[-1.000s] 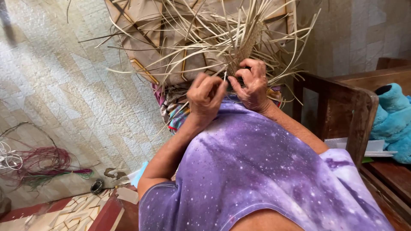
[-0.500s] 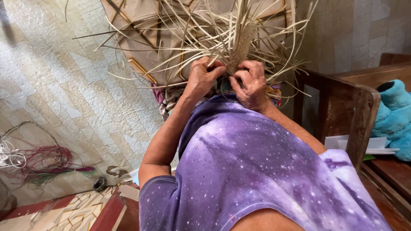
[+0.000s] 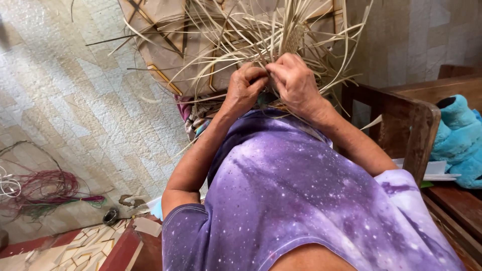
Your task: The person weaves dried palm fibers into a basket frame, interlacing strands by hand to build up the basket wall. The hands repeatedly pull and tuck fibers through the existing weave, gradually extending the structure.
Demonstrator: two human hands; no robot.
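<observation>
A half-woven piece of pale straw strips (image 3: 281, 35) fans out in front of me, its loose ends sticking out in all directions. My left hand (image 3: 246, 90) is closed on strips at the lower middle of the weave. Pressed right beside it, my right hand (image 3: 296, 80) pinches other strips. The two hands touch each other. My purple speckled shirt (image 3: 311, 200) fills the lower part of the view. The point where the strips cross is hidden behind my fingers.
A dark wooden chair arm (image 3: 401, 120) stands at my right, with a blue plush toy (image 3: 459, 145) and white papers (image 3: 432, 168) beyond it. A bundle of red and green cord (image 3: 45, 193) lies on the tiled floor at the left. A patterned mat (image 3: 90, 248) lies at the lower left.
Both hands have lifted and drawn together into the weave. The view has shifted a little, so the straw piece sits slightly lower and closer.
</observation>
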